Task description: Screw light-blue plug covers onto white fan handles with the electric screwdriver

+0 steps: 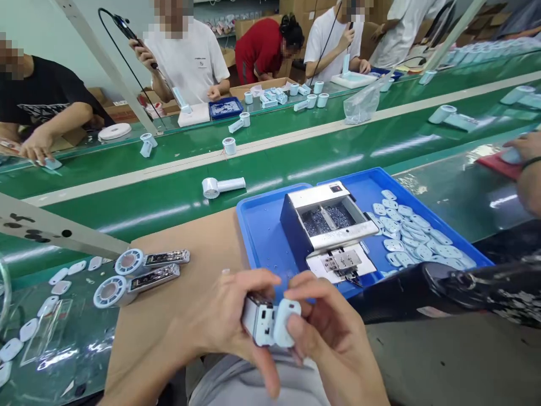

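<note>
Fingers [305, 335] on cap [285, 321] and handle [261, 322], screw feeder [328, 220] in tray [262, 228], fans [110, 291] left

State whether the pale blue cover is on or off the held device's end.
Off: the right hand pinches the cover beside the device held in the left hand; the device's slotted end face shows uncovered.

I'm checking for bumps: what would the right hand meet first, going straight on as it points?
Likely the boxy pale blue plastic housing held by the left hand, beyond the rounded pale blue plastic cap the right hand holds; depth is unclear.
</note>
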`<state>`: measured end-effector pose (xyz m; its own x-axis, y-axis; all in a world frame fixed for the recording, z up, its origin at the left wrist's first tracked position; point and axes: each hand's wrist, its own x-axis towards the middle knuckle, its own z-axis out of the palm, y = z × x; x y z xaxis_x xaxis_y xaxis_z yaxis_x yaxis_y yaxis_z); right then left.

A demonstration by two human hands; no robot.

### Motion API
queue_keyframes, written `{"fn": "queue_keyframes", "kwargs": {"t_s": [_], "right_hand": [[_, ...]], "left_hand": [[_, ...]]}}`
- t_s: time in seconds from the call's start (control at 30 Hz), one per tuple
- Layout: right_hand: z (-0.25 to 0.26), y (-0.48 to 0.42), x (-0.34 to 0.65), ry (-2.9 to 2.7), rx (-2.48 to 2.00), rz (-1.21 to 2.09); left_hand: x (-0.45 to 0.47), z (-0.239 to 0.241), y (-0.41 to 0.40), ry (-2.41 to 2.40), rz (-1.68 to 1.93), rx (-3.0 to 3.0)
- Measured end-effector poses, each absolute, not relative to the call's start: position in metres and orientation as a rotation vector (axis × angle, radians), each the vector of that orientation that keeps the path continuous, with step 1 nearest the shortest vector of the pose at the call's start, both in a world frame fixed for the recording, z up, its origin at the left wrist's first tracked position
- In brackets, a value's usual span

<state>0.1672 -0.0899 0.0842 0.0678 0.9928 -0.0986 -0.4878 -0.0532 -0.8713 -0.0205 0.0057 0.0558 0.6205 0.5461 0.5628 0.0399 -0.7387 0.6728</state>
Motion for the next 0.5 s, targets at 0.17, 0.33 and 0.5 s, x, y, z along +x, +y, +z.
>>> {"fn": "queue_keyframes", "kwargs": {"t_s": [0.17,0.33,0.5], "right_hand": [[0.088,-0.096,0.172,-0.544,-0.960,1.597],[0.061,-0.101,0.180,-0.661,-1.048,1.439],[0.049,-0.090,0.198,-0.836,-1.193,1.153]], "left_hand": [[0.000,0.044,-0.007,0.439,1.050,2.282],[0.010,0.049,-0.010,0.459,1.200,2.493],[0.011,0.027,-0.017,0.601,1.440,2.204]]}}
